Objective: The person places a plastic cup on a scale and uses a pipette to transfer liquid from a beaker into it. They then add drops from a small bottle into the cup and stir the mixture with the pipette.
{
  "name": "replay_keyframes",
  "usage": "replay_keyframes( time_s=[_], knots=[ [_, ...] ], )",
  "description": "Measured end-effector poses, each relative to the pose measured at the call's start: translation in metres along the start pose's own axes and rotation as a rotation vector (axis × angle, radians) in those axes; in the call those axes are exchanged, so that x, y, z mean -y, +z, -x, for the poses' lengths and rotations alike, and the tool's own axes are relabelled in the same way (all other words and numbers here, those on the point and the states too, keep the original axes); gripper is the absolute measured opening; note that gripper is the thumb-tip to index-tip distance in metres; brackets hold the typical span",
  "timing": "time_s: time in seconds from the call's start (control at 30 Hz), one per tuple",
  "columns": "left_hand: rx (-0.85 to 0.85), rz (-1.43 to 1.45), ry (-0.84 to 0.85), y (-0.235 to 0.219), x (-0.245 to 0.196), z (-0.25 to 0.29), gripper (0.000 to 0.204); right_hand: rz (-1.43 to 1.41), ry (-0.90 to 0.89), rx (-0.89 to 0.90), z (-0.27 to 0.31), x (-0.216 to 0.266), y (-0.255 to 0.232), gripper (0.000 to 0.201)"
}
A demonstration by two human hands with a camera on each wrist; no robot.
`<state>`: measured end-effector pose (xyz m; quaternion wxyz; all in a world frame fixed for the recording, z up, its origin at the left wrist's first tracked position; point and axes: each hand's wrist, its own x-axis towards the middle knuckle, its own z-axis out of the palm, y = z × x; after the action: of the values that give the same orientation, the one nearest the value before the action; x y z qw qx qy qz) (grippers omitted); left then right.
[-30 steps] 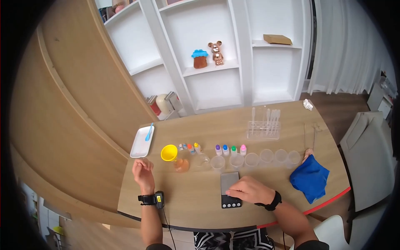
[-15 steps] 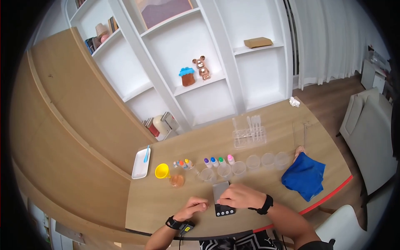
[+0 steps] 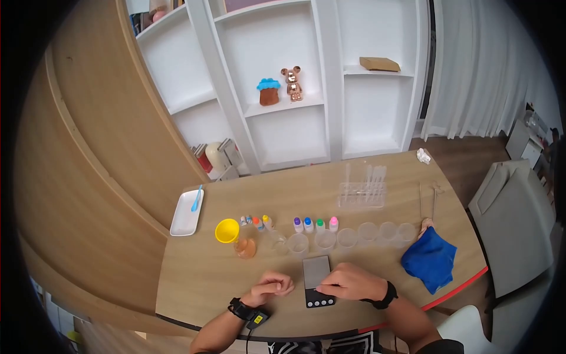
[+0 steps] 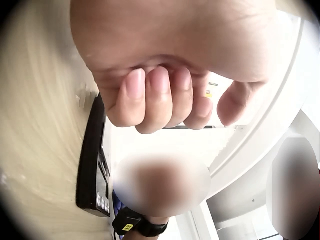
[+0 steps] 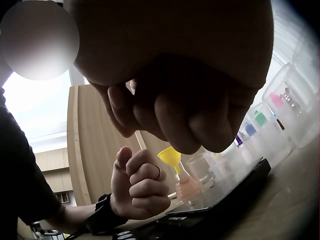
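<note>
In the head view, a black scale (image 3: 309, 297) with a grey plate (image 3: 317, 270) lies near the table's front edge. My right hand (image 3: 354, 282) is over its right side, fingers curled and nothing visible in them; contact with the scale cannot be told. Just left of the scale is my left hand (image 3: 271, 287), holding nothing. The left wrist view shows that hand (image 4: 170, 60) with fingers bent toward the palm and thumb apart, beside the scale (image 4: 92, 165). In the right wrist view, the right hand (image 5: 175, 95) is dark above the scale (image 5: 225, 200).
Clear cups (image 3: 347, 238) line up behind the scale, with colour-capped bottles (image 3: 308, 225) beyond. A yellow funnel (image 3: 227, 230) and orange-tinted flask (image 3: 245, 249) stand left, near a white tray (image 3: 181, 223). A tube rack (image 3: 361, 196) is at the back, a blue cloth (image 3: 430, 259) at right.
My left hand has come from beside the funnel, rightward and toward the front edge, to the scale's left side. My right hand stays over the scale. The head view has shifted.
</note>
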<state>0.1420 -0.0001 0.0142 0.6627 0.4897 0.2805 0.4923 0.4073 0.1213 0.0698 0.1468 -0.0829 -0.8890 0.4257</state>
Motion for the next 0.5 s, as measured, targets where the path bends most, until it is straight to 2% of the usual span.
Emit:
replay_keyframes(
  time_s=[0.13, 0.5],
  knots=[
    [0.015, 0.060, -0.022, -0.007, 0.000, 0.000, 0.047, 0.026, 0.069, 0.045, -0.001, 0.001, -0.002, 0.044],
    [0.005, 0.124, -0.066, -0.014, 0.003, -0.003, 0.044, 0.057, 0.035, 0.108, -0.001, 0.006, 0.000, 0.046]
  ],
)
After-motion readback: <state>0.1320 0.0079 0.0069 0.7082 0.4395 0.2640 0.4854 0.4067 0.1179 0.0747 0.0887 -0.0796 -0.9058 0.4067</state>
